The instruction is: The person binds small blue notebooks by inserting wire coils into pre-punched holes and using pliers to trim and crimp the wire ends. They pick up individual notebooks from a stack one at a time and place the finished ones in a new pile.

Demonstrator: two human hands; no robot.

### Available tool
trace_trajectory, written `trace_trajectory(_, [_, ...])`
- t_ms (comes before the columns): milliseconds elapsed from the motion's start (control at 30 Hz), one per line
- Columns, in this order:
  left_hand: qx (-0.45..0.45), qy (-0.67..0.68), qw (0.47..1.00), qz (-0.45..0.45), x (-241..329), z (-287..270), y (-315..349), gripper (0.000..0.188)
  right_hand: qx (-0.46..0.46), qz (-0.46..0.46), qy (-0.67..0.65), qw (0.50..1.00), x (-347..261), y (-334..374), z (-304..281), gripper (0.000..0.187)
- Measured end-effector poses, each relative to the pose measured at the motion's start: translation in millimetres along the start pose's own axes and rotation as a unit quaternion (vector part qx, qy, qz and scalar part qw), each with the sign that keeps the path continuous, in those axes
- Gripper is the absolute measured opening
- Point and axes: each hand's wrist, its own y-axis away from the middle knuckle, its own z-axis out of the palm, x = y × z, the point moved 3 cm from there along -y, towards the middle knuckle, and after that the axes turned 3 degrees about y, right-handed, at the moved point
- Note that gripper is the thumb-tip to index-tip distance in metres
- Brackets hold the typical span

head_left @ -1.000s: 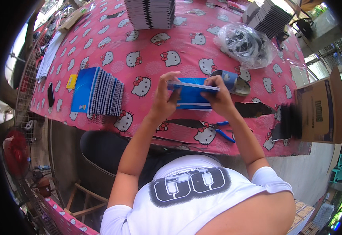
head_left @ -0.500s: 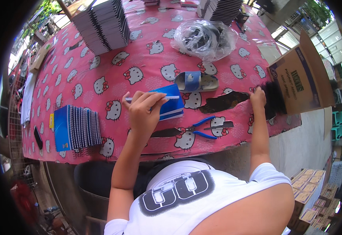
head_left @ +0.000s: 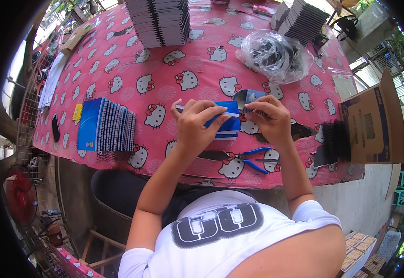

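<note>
My left hand (head_left: pixel 198 124) is closed on a thin blue notebook, its pale edge showing between thumb and fingers. Under it on the table lie more blue notebooks (head_left: pixel 230 125). Just to the right, my right hand (head_left: pixel 272 118) is raised with thumb and fingertips pinched together, near the notebook's edge; what sits in the pinch is too small to make out. Behind the hands is a slipper (head_left: pixel 254 96) with a blue strap, partly covered by my right fingers. Nearer me lie blue-handled pliers (head_left: pixel 256 162). Black spiral binding coils (head_left: pixel 335 140) are heaped at the right.
A row of spiral-bound blue notebooks (head_left: pixel 92 124) stands at the left by a phone (head_left: pixel 55 128). Tall stacks of spiral notebooks (head_left: pixel 158 23) rise at the back. A clear plastic bag (head_left: pixel 276 55) lies at the back right, and an open cardboard box (head_left: pixel 366 123) sits at the right edge.
My right hand has come from the coils at the right over to the notebook beside my left hand. The left hand still holds the notebook. The whole view has shifted.
</note>
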Motion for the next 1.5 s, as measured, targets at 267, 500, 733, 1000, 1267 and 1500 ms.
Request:
trace_trajectory(267, [-0.011, 0.0, 1.0, -0.006, -1, 4, 2, 0.014, -0.14, 0.089, -0.055, 0.985, 16, -11, 2, 0.018])
trace_trajectory(500, [0.003, -0.016, 1.0, -0.016, 2, 3, 3, 0.018, -0.197, 0.092, -0.048, 0.975, 6, -8, 4, 0.02])
trace_trajectory(733, [0.014, 0.003, 0.999, -0.031, 0, -2, 5, 0.022, -0.157, 0.055, 0.01, 0.986, -14, -3, 8, 0.03])
trace_trajectory(1000, [0.043, 0.003, 0.999, -0.012, -3, -2, 8, 0.022, -0.127, -0.022, 0.138, 0.982, -25, -6, 14, 0.019])
trace_trajectory(1267, [0.06, 0.009, 0.998, -0.008, -2, -3, 11, 0.021, -0.059, -0.026, 0.137, 0.988, -34, -7, 22, 0.014])
trace_trajectory(1500, [0.059, 0.017, 0.998, -0.01, -2, -2, 13, 0.02, -0.082, -0.045, 0.166, 0.982, -37, -7, 24, 0.019])
